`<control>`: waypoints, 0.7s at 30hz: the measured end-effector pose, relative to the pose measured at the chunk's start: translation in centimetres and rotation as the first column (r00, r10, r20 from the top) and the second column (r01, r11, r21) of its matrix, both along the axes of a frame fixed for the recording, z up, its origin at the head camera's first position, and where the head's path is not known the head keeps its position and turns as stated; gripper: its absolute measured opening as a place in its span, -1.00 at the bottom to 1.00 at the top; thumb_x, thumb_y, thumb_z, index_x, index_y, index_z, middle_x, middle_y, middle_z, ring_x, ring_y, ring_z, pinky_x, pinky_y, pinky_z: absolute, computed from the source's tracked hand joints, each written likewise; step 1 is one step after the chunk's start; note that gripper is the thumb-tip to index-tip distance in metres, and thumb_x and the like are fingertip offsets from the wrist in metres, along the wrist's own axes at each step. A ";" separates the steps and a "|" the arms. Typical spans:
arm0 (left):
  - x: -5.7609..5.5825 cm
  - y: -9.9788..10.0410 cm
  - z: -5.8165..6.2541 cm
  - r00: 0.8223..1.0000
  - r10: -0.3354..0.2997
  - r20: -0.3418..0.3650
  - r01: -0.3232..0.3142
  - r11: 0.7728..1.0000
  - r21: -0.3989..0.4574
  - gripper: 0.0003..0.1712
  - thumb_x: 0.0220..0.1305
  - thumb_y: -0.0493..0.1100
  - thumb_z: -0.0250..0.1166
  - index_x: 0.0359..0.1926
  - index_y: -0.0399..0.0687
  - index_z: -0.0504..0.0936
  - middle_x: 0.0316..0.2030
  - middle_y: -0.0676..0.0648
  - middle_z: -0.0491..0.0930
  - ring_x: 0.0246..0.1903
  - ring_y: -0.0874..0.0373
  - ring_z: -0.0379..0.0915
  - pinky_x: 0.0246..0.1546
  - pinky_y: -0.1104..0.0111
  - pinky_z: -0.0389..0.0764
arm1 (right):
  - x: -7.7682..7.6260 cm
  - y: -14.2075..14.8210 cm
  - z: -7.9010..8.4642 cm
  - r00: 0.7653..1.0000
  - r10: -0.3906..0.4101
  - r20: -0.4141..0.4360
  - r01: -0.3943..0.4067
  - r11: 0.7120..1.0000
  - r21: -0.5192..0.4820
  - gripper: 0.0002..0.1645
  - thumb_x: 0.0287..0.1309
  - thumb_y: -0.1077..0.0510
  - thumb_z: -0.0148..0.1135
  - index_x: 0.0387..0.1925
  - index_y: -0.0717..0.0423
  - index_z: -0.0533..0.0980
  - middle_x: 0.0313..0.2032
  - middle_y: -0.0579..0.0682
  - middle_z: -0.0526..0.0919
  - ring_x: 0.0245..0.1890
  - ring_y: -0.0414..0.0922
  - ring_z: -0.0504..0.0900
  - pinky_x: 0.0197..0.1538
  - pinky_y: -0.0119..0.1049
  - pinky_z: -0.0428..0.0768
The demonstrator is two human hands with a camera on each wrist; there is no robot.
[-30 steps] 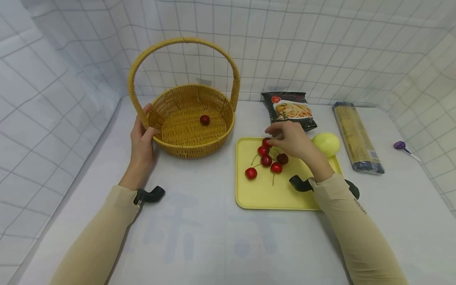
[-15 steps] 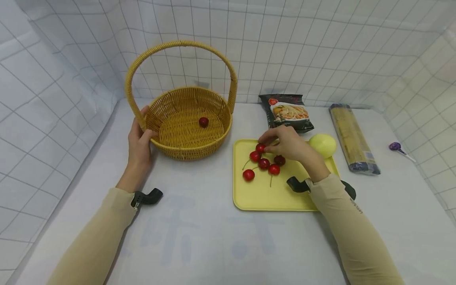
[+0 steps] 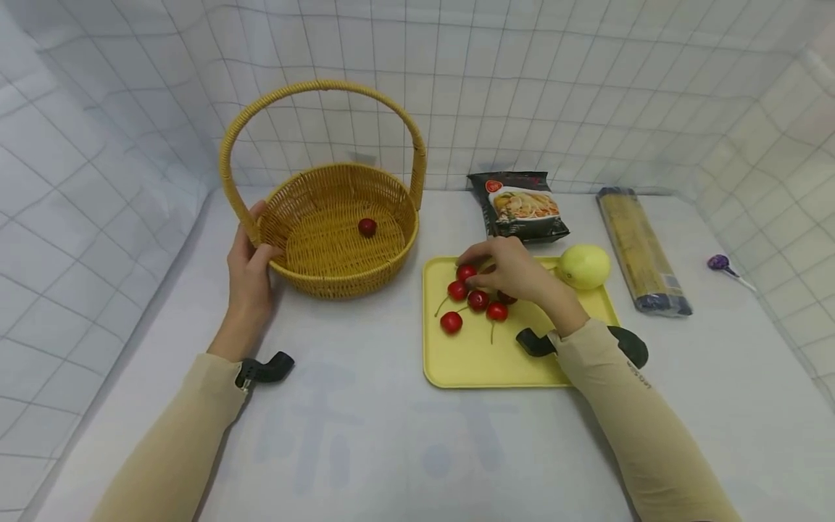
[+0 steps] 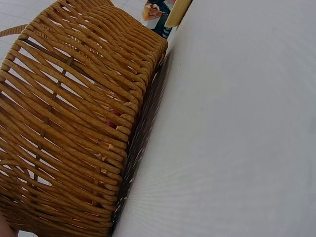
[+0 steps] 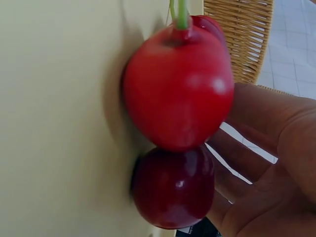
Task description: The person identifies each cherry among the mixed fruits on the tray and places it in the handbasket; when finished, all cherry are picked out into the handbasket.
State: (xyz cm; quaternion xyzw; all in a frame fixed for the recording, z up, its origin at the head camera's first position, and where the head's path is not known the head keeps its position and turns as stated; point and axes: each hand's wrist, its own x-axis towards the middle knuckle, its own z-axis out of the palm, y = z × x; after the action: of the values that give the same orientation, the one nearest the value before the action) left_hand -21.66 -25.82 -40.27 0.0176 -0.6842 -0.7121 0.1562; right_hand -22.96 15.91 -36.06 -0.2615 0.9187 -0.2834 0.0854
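At the left, my left hand (image 3: 250, 283) grips the rim of a wicker basket (image 3: 339, 284) by the foot of its tall handle. One dark red cherry (image 3: 367, 228) lies inside. The left wrist view is mostly the basket's woven side (image 4: 69, 123). My right hand (image 3: 518, 272) is over a yellow tray (image 3: 457, 370), thumb and forefinger around a red cherry (image 3: 466, 272) at the back of a loose group. Several more cherries, some with stems, lie close by, one partly hidden under the hand. The right wrist view shows a red cherry (image 5: 177, 94) touching a darker cherry (image 5: 173, 190).
A yellow lemon-like fruit (image 3: 584, 267) sits at the tray's back right corner. Partly under the right sleeve is a dark green rounded thing (image 3: 631, 346). Behind stands a black noodle packet (image 3: 522, 206). Farther right lie a long pack of dry noodles (image 3: 642, 250) and a purple lollipop (image 3: 719, 262).
My right hand has shifted left and slightly nearer, and the two cherries at the back of the group have moved left with it. My left hand keeps its hold on the basket.
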 end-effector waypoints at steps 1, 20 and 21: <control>0.0 0.0 0.0 1.000 -0.007 -0.005 0.007 1.000 0.010 -0.09 0.23 -0.42 -0.03 0.59 0.23 0.32 0.59 0.06 0.23 0.53 0.16 0.10 0.45 0.32 0.07 | 0.0 0.0 0.0 1.000 -0.006 0.003 0.006 1.000 0.000 -0.62 0.24 0.19 0.50 0.10 0.04 0.74 0.02 0.02 0.80 0.03 0.00 0.73 0.13 -0.02 0.63; -0.2 0.1 -0.1 0.999 0.011 -0.037 -0.009 0.999 0.040 -0.09 0.20 -0.46 -0.01 0.56 0.19 0.38 0.57 0.05 0.28 0.52 0.16 0.13 0.37 0.48 0.19 | -0.2 -1.1 2.5 0.995 -0.019 -0.095 0.007 0.992 -0.125 -0.63 0.29 0.19 0.45 0.11 0.15 0.69 -0.04 0.05 0.82 0.01 -0.03 0.77 0.06 -0.12 0.72; -0.2 0.0 -0.2 0.999 0.010 -0.035 -0.009 0.999 0.045 -0.09 0.20 -0.47 -0.01 0.56 0.19 0.38 0.57 0.05 0.28 0.52 0.16 0.13 0.38 0.48 0.19 | -0.3 -1.3 2.8 0.995 -0.013 -0.100 0.000 0.992 -0.127 -0.64 0.29 0.19 0.45 0.11 0.15 0.69 -0.05 0.05 0.82 0.01 -0.04 0.77 0.07 -0.12 0.72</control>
State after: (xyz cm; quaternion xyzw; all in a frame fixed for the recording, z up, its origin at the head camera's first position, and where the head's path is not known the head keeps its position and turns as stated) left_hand -21.88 -25.80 -40.44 0.0116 -0.6649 -0.7269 0.1713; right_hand -23.23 14.60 -33.29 -0.2775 0.9028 -0.3279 0.0213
